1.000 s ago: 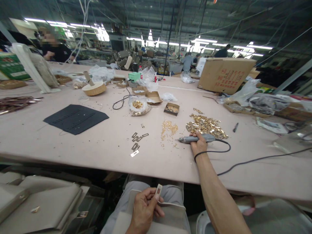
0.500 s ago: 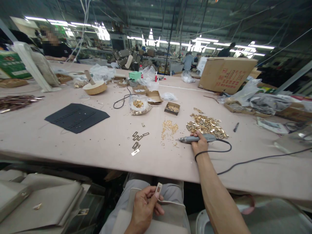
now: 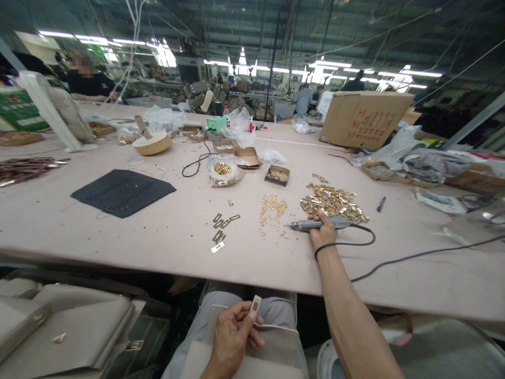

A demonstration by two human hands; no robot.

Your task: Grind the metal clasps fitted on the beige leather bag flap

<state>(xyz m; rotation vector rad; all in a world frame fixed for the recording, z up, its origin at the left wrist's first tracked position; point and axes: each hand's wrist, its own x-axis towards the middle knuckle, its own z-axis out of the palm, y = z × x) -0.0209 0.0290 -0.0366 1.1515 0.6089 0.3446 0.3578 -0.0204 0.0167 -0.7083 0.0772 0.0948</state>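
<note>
The right hand (image 3: 322, 231) is stretched forward over the pale pink worktable (image 3: 118, 237). Its fingers are curled around the rear part of a grey pen-shaped electric hand tool (image 3: 317, 225). The tool lies nearly flat on the table surface, with its thin metal tip pointing to the person's left. A black cable (image 3: 394, 262) leaves the back end of the tool, loops once beside the wrist and runs off to the right across the table.

The left hand (image 3: 232, 337) is below the table edge, above the lap. Thumb and forefinger pinch a small pale rectangular metal plate (image 3: 256, 307), held upright with a slot visible in its face; the other fingers are folded in. Under this hand a beige leather panel (image 3: 276, 342) rests across the knees.

Just beyond the right hand lies a heap of gold-coloured metal fittings (image 3: 333, 202), touching or nearly touching the tool body. To the left of the tool tip is a scatter of tiny gold screws (image 3: 272, 206). Farther left, a group of small silver rectangular frames (image 3: 221, 226) lies flat, well apart from both hands. Behind the screws stand a small open cardboard tray (image 3: 278, 176) and a clear plastic bag of gold parts (image 3: 223, 169). A black flat mat (image 3: 122, 190) lies at the left, and a large brown cardboard carton (image 3: 365, 120) at the far right.
</note>
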